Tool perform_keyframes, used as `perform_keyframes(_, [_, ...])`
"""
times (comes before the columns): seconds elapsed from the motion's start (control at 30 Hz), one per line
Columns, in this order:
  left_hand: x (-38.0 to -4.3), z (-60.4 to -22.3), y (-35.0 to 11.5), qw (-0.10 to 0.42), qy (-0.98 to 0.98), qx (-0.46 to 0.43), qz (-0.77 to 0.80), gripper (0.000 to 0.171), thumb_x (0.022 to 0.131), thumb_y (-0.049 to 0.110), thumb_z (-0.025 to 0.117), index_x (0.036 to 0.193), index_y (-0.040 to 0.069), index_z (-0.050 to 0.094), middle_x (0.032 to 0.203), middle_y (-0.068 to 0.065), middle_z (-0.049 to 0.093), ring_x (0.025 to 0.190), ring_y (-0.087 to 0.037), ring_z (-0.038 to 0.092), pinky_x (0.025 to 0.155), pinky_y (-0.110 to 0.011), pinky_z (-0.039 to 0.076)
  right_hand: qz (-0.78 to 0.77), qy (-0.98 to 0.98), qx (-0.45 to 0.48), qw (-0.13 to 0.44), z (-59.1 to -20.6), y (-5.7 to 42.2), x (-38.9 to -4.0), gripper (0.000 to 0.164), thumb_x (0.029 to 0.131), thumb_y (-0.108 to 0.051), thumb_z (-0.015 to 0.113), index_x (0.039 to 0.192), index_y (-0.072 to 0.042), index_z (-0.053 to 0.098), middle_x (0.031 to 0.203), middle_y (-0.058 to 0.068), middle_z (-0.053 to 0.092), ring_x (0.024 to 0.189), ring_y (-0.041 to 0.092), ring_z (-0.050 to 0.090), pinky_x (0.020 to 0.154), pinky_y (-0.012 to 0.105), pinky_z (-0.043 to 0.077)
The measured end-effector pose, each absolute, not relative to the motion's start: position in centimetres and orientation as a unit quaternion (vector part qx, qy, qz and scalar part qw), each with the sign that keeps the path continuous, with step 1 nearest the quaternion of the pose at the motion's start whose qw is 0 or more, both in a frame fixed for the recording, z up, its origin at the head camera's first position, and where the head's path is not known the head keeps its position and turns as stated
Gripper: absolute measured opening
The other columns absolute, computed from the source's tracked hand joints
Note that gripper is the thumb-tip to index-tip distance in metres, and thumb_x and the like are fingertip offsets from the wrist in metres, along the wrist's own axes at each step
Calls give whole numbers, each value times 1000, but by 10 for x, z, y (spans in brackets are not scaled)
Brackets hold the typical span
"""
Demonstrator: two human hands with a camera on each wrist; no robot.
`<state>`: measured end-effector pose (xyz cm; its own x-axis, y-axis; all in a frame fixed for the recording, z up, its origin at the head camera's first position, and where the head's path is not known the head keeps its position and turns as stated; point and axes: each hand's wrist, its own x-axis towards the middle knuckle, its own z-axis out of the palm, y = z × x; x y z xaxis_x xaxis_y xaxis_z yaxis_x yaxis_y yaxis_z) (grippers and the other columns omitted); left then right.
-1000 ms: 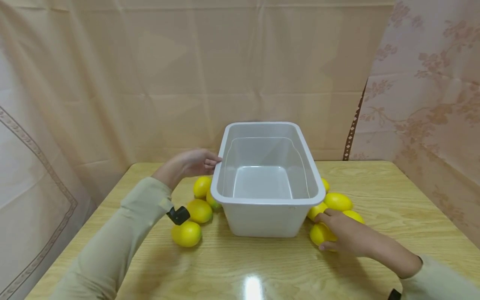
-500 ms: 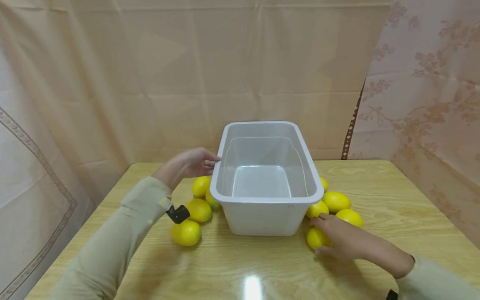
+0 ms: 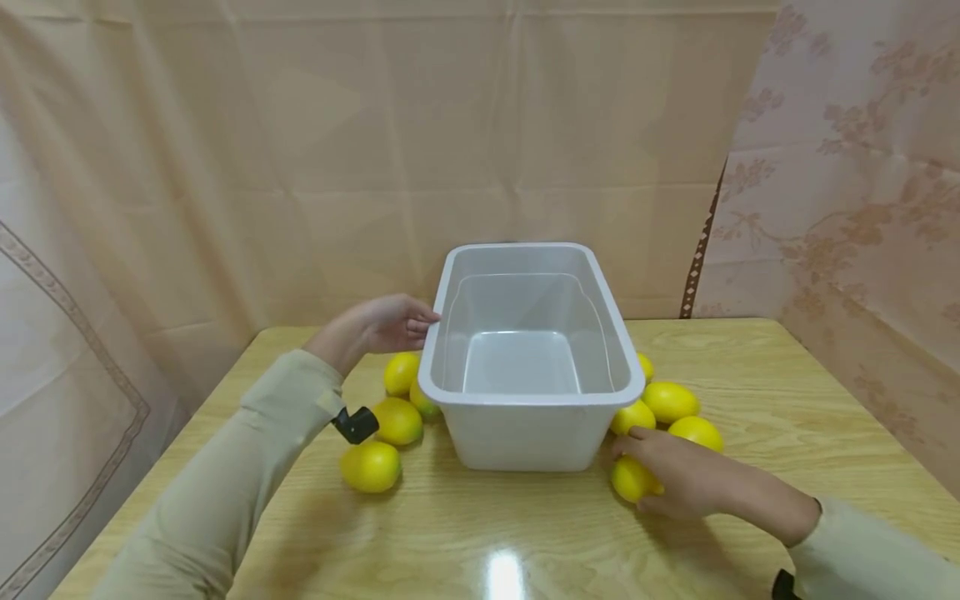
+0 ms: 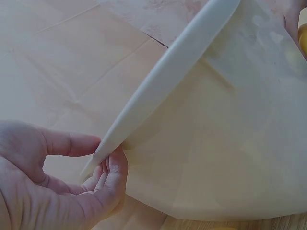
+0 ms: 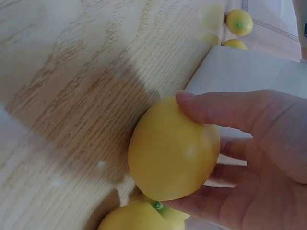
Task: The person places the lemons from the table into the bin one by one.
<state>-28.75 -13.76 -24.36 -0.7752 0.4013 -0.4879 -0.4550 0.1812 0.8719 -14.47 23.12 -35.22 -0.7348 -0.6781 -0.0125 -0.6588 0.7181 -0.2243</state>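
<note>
A light grey plastic bin stands upright on the table with nothing inside. At its left rim my left hand pinches the edge, thumb on one side and fingers on the other, as the left wrist view shows. To the right of the bin, my right hand grips a yellow lemon, thumb on one side and fingers curled around the other. That lemon is low over the wood, close beside another lemon. More lemons lie around the hand, partly hidden by the bin.
Left of the bin several lemons with greenish ends lie on the wooden table. A beige curtain hangs behind the table's back edge, and a floral cloth hangs at the right.
My right hand has closed its thumb and fingers around the near lemon, shifting slightly left. The left hand stays at the bin's rim.
</note>
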Motion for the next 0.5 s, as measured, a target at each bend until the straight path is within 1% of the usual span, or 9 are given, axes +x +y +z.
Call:
perform_keyframes(0.1, [-287,-243,-138,335,692,-19,640,14,100,9,40,94,4,51,70,2,60,69,-9,58,70,-18,55,-105,918,-378,50,-351,232,-146,54,71,-17,82,118,-8,57,115,3,60,101,19,58,88,40,54])
perform_keyframes(0.23, [-286,-242,-137,333,692,-25,640,11,100,9,41,97,4,50,73,1,60,70,-9,58,70,-18,55,-94,908,-408,31,-351,231,-147,56,65,-10,82,115,-13,58,112,-2,60,101,15,57,88,38,53])
perform_keyframes(0.33, [-286,-242,-137,331,692,-30,640,10,100,9,42,98,5,50,75,1,60,71,-10,58,70,-18,55,-89,892,-444,-6,-353,232,-147,59,59,-6,82,111,-17,58,110,-4,59,99,12,55,85,34,52])
perform_keyframes(0.43, [-286,-243,-136,329,688,-35,646,9,100,10,42,98,5,49,75,1,59,72,-9,57,70,-18,55,-86,872,-480,-49,-356,234,-147,59,56,-3,82,108,-21,58,106,-7,58,96,9,54,81,31,52])
perform_keyframes(0.5, [-287,-244,-135,327,685,-36,650,8,100,10,42,98,5,48,75,1,57,71,-9,55,70,-18,54,-73,864,-492,-76,-357,234,-146,60,55,-3,81,107,-22,58,106,-9,58,96,9,54,80,31,52])
